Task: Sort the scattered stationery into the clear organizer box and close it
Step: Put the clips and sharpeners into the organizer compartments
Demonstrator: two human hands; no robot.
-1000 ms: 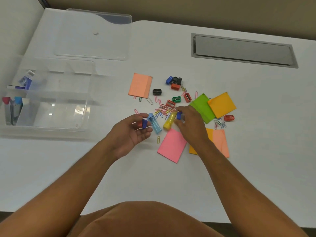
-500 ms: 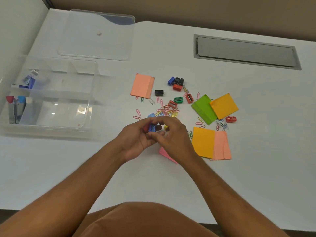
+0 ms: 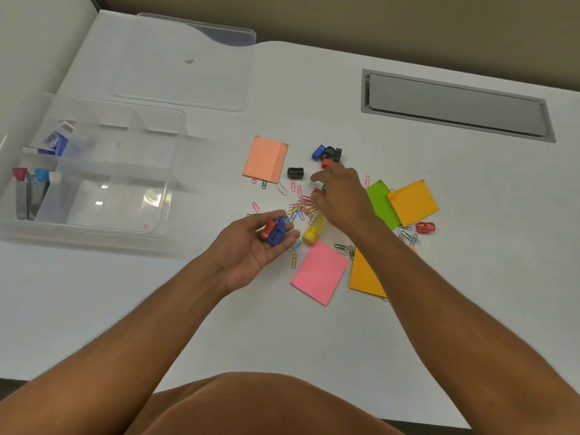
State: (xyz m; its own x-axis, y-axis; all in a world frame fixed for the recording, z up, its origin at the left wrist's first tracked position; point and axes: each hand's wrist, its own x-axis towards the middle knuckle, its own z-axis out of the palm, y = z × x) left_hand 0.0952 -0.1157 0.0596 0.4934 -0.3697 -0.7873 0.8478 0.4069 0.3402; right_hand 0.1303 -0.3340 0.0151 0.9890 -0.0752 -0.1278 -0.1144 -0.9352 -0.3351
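Note:
My left hand [image 3: 251,249] lies palm up by the pile, its fingers curled round a red and a blue pencil sharpener [image 3: 272,231]. My right hand [image 3: 343,196] hovers over the coloured paper clips [image 3: 301,206], fingers apart, fingertips at a red sharpener [image 3: 316,192] with a green one beside it. A yellow tube [image 3: 314,230] lies between my hands. Close by are a black sharpener [image 3: 295,173], a sharpener cluster [image 3: 328,153] and a lone red sharpener [image 3: 425,227]. The clear organizer box [image 3: 171,183] stands open at the left, holding a staples box [image 3: 56,139] and red- and blue-capped items [image 3: 29,177].
The box's clear lid [image 3: 188,64] lies flat behind the box. Sticky-note pads are scattered: salmon [image 3: 266,159], green [image 3: 379,199], orange [image 3: 412,202], pink [image 3: 320,271], another orange [image 3: 365,274]. A grey cable hatch [image 3: 455,105] is set into the table's far right.
My right hand brought a blue sharpener to my left hand, let go and moved back over the clip pile. The left hand now holds both the red and the blue sharpener.

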